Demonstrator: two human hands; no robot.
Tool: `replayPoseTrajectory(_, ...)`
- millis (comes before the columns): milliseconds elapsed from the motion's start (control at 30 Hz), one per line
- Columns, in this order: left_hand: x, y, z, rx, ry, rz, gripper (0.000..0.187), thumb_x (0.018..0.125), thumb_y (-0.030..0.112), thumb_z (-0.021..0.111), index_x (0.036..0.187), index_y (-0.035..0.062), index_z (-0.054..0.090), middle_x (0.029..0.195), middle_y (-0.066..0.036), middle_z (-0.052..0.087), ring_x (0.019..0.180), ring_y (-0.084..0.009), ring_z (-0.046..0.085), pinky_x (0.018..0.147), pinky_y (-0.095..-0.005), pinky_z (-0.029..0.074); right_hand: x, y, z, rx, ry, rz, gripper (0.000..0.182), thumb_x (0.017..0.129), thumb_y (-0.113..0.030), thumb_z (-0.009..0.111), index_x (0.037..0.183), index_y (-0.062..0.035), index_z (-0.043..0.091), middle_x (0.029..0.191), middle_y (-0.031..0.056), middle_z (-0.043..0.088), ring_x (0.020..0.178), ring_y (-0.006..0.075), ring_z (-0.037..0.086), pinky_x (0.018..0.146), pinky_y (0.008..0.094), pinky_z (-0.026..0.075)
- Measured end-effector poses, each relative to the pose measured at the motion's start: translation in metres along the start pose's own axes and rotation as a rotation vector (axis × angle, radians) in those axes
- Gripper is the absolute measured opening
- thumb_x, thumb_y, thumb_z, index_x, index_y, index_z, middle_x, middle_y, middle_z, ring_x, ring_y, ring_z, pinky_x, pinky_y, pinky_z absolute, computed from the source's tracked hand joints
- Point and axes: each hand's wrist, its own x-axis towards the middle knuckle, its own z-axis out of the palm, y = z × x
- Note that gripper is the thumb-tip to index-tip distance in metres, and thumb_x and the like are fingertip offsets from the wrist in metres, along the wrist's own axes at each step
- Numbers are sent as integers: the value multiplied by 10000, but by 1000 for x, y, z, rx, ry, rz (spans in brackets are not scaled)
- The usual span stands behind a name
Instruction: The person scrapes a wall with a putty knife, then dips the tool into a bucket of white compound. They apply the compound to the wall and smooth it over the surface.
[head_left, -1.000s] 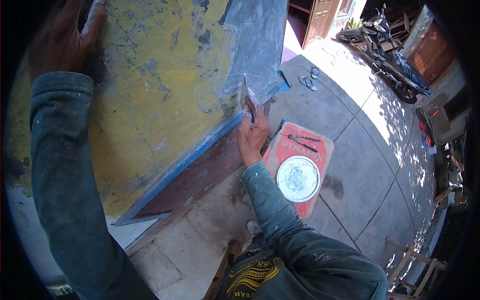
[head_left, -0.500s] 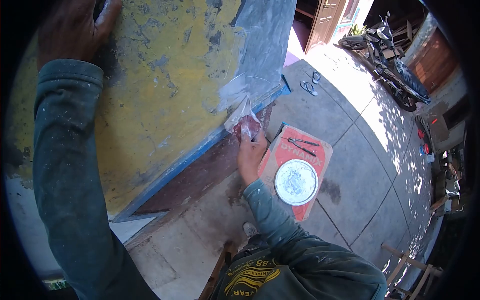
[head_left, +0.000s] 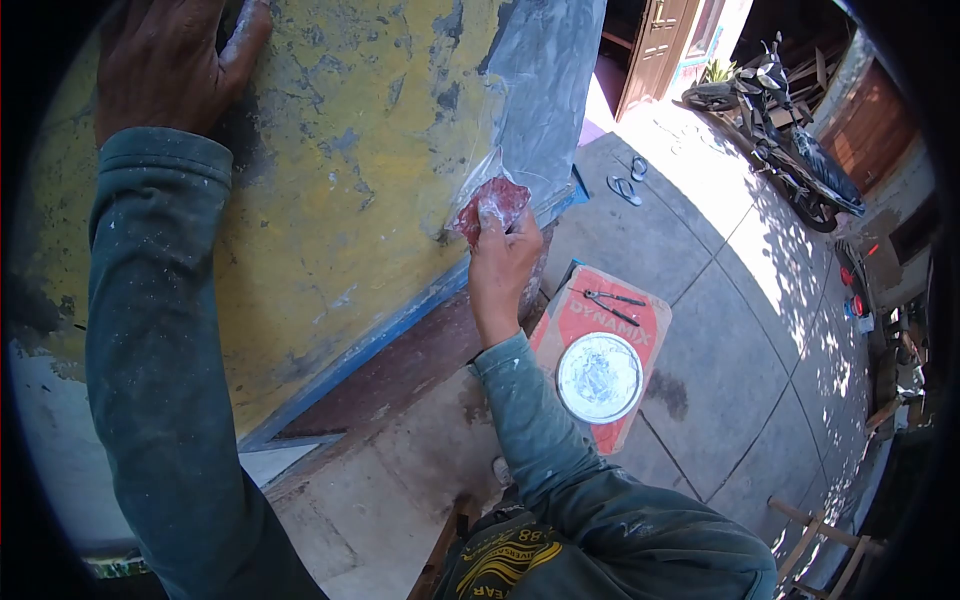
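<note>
- Scraper [head_left: 511, 193]: seemingly against the wall [head_left: 300, 220], by its grey patch [head_left: 550, 90].
- Right hand [head_left: 503, 265]: grip closed on it.
- A second ago I saw it edge-on; now its red face shows, so I judge it lies flatter.
- Left hand [head_left: 165, 65]: at the wall; grip I can't tell.
</note>
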Motion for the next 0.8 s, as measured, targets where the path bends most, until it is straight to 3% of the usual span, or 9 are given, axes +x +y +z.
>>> replayPoseTrajectory(100,0,3,-7,-17,-93,-37,552,846,176,667,1380,83,562,1531,-130,486,1464,-309,401,1275,-496,230,-15,-29,14,-59,-78,-156,318,908,-35,590,1203,75,639,1012,215,727,920,285,705,850,381,525)
replayPoseTrajectory(167,4,4,-12,-19,-139,-67,551,838,180,673,1370,82,570,1527,-133,489,1462,-311,403,1273,-499,230,-16,-35,8,-25,-148,-176,333,930,-51,616,1240,67,639,1050,169,738,957,230,707,863,340,532)
replayPoseTrajectory(233,2,4,-7,-83,-12,-82,547,819,193,685,1345,78,588,1514,-139,501,1456,-311,411,1270,-506,226,-3,-53,-6,353,-323,58,231,981,-98,644,1185,6,673,973,48,716,863,83,657,723,238,535)
replayPoseTrajectory(300,-2,-6,8,-223,-11,-53,556,967,290,595,1512,286,485,1594,3,454,1489,-182,391,1289,-404,219,34,-70,-25,337,-311,-14,229,985,-120,671,1180,-1,671,1002,51,722,878,113,693,788,269,581)
replayPoseTrajectory(433,-2,-6,2,-281,-75,-81,639,882,254,643,1503,276,491,1619,28,415,1505,-174,360,1304,-424,193,131,-127,-38,182,-280,-389,231,993,-79,637,1190,38,664,1038,88,728,914,143,705,855,315,608)
replayPoseTrajectory(500,-1,-6,5,-295,-35,-89,674,851,244,665,1501,263,491,1619,27,413,1509,-180,353,1309,-429,179,172,-157,-36,16,-231,-588,214,983,-58,588,1142,45,687,960,66,726,868,135,673,792,295,548)
replayPoseTrajectory(633,-2,-4,1,-347,-63,-97,679,841,234,677,1495,247,495,1622,22,406,1514,-186,340,1314,-439,164,200,-176,-36,-265,-165,-594,241,960,-71,566,1143,-9,710,884,85,726,838,150,681,781,314,527)
replayPoseTrajectory(733,0,-6,1,-357,-64,-107,679,839,240,683,1491,244,497,1623,21,402,1516,-185,332,1316,-443,162,203,-160,-29,-345,-49,-578,279,956,-84,564,1182,-3,705,937,172,742,853,250,715,801,375,534)
replayPoseTrajectory(800,-1,-5,0,-364,-72,-103,677,839,245,686,1489,246,499,1623,22,400,1517,-183,329,1316,-443,162,202,-155,-24,-392,6,-549,278,961,-89,567,1186,-2,703,938,190,739,848,263,716,802,377,534)
